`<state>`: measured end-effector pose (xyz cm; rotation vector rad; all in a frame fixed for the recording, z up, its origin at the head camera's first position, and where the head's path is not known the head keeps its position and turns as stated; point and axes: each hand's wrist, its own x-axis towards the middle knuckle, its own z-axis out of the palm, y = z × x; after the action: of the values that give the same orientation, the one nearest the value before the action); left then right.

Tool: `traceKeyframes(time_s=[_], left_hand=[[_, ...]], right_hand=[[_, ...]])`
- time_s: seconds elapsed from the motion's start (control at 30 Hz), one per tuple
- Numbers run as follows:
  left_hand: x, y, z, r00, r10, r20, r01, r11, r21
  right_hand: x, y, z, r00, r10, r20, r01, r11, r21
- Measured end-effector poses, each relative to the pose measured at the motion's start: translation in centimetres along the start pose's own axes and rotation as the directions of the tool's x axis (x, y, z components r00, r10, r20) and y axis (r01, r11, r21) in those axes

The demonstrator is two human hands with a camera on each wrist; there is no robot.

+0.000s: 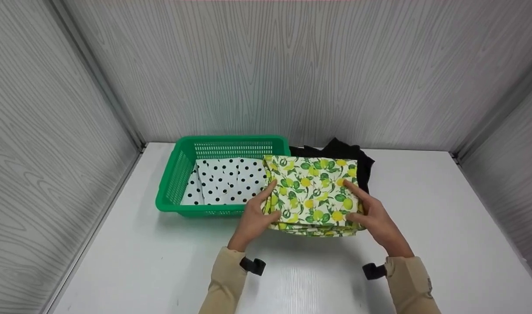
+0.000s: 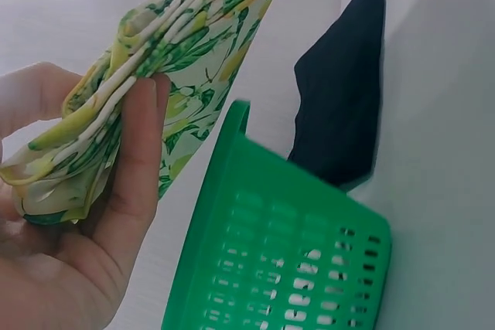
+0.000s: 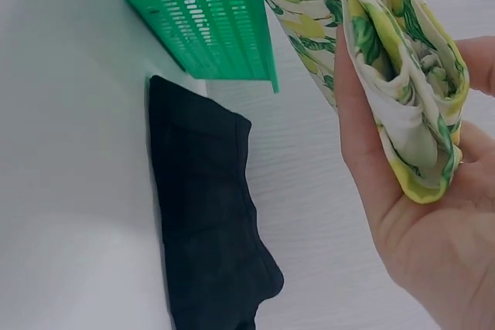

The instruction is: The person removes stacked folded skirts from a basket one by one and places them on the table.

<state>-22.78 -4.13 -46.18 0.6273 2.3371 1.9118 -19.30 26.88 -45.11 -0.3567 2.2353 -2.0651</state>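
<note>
A folded cloth printed with lemons and green leaves (image 1: 314, 192) is held above the white table (image 1: 422, 244) between both hands. My left hand (image 1: 257, 216) grips its left edge, thumb on top and fingers beneath; the left wrist view shows the folded layers (image 2: 131, 90) pinched there. My right hand (image 1: 374, 216) grips the right edge the same way, and the right wrist view shows the cloth's folds (image 3: 402, 90) resting in that palm. The cloth's left part overlaps the right end of a green plastic basket (image 1: 178, 174).
Inside the basket lies folded white cloth with black dots (image 1: 228, 181). A black cloth (image 1: 335, 150) lies on the table behind the lemon cloth, against the back wall (image 1: 292, 65). Grey panels close in the left and right sides.
</note>
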Motion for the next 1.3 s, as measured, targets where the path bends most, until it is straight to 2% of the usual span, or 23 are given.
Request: traceKeyframes(time_s=[0.2, 0.4, 0.6, 0.87, 0.97, 1.1, 1.3], left_hand=[[-0.3, -0.4, 1.7, 0.999, 0.035, 0.02, -0.035, 0.999, -0.029], [-0.5, -0.8, 3.7, 0.994, 0.028, 0.105, -0.028, 1.0, 0.006], [-0.9, -1.3, 5.1, 0.99, -0.038, 0.137, 0.037, 0.999, 0.007], [-1.3, -2.6, 7.2, 0.98, -0.067, 0.186, 0.044, 0.991, 0.129], [-1.5, -3.2, 7.9, 0.975, -0.093, 0.204, 0.062, 0.986, 0.153], [-1.7, -3.9, 8.1, 0.967, -0.156, 0.199, 0.125, 0.979, 0.161], [-1.8, -5.3, 8.0, 0.949, -0.237, 0.207, 0.209, 0.966, 0.151]], right_hand=[[-1.2, 0.5, -1.0, 1.0, 0.003, -0.006, -0.003, 1.0, -0.021], [-2.2, 1.4, -2.0, 0.997, 0.061, -0.055, -0.063, 0.998, -0.03], [-3.0, 3.0, -2.5, 0.99, 0.108, -0.086, -0.113, 0.992, -0.053], [-3.8, 5.0, -3.6, 0.988, 0.117, -0.096, -0.124, 0.989, -0.074], [-4.1, 5.7, -3.9, 0.98, 0.172, -0.103, -0.182, 0.979, -0.096], [-4.3, 6.6, -4.4, 0.965, 0.247, -0.093, -0.255, 0.963, -0.087], [-4.4, 7.8, -5.3, 0.951, 0.293, -0.096, -0.303, 0.948, -0.102]])
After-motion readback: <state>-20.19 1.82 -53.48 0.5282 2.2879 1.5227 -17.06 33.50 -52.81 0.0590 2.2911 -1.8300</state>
